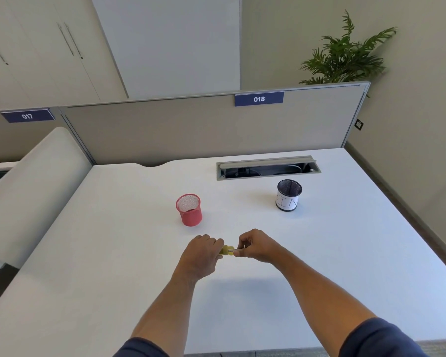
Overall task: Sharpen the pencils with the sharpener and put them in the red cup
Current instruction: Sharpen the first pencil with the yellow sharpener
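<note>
A yellow sharpener (227, 250) sits between my two hands above the middle of the white desk (113, 253). My left hand (204, 253) grips the sharpener from the left. My right hand (254, 244) pinches a thin pencil (236, 251) whose end goes into the sharpener; most of the pencil is hidden by the fingers. The red mesh cup (189, 209) stands upright just beyond my left hand, and it looks empty from here.
A black mesh cup with a white paper label (288, 195) stands at the back right. Behind it lies an open cable tray (268, 167) in the desk. A grey partition (191, 130) closes the far edge. A plant (345, 55) stands behind the partition.
</note>
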A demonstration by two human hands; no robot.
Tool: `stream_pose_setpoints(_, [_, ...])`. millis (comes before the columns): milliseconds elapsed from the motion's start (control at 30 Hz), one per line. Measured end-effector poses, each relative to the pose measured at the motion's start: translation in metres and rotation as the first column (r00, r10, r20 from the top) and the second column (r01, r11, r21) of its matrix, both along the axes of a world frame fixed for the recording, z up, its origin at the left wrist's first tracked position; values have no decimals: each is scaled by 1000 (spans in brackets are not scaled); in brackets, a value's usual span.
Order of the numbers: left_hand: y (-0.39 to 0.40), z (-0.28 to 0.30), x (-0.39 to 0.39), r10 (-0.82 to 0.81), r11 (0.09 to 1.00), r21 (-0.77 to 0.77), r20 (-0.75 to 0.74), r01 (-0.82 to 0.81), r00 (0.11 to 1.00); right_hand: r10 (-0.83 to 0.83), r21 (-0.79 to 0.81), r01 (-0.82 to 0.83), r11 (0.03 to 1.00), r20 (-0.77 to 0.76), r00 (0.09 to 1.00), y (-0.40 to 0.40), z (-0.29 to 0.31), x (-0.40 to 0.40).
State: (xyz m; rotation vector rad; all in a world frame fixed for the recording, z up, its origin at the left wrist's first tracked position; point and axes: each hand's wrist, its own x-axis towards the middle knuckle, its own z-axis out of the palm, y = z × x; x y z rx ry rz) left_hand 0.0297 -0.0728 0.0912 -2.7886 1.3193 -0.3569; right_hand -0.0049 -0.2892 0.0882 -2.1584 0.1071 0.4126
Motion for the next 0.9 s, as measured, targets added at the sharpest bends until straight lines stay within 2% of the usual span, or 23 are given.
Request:
stream_pose_setpoints(167, [0, -2, 4, -10, 999, 33, 25, 9, 1000, 70, 111, -53, 992, -155, 985, -2, 10, -1])
stream_pose_setpoints(233, [2, -1, 7, -7, 999, 46, 36, 5, 999, 89, 121, -71, 990, -150, 985, -1, 10, -2])
stream_pose_setpoints(367, [4, 2, 8, 28, 1000, 11, 44, -28, 999, 29, -35, -27, 999, 55, 998, 3, 7, -2])
stream_pose_setpoints(467, [6, -1, 9, 56, 998, -42, 36, -55, 998, 79, -141, -52, 989, 194, 978, 3, 5, 1])
stream_pose_setpoints(533, [7, -4, 9, 67, 996, -60, 30, -65, 997, 168, -360, -23, 932, 377, 911, 2, 1, 2])
stream_pose_setpoints(567, [7, -5, 9, 74, 995, -69, 27, -72, 997, 224, -453, 31, 891, 497, 838, 1, -3, 3])
stream_pose_setpoints(633, [6, -6, 9, 83, 993, -91, 15, -81, 996, 304, -527, 142, 838, 667, 680, 1, -11, 6])
stream_pose_setpoints(700, [5, -5, 10, 87, 991, -99, 8, -86, 996, 330, -530, 187, 827, 727, 602, 3, -14, 8])
stream_pose_setpoints(767, [4, -5, 11, 93, 991, -96, 2, -92, 996, 301, -516, 193, 835, 721, 624, 5, -14, 7])
stream_pose_setpoints(833, [4, -3, 11, 97, 991, -90, -3, -97, 995, 237, -521, 165, 837, 619, 749, 10, -10, 5])
stream_pose_setpoints(900, [5, -1, 13, 92, 993, -70, -7, -92, 996, 145, -501, 95, 860, 420, 896, 13, -5, 5])
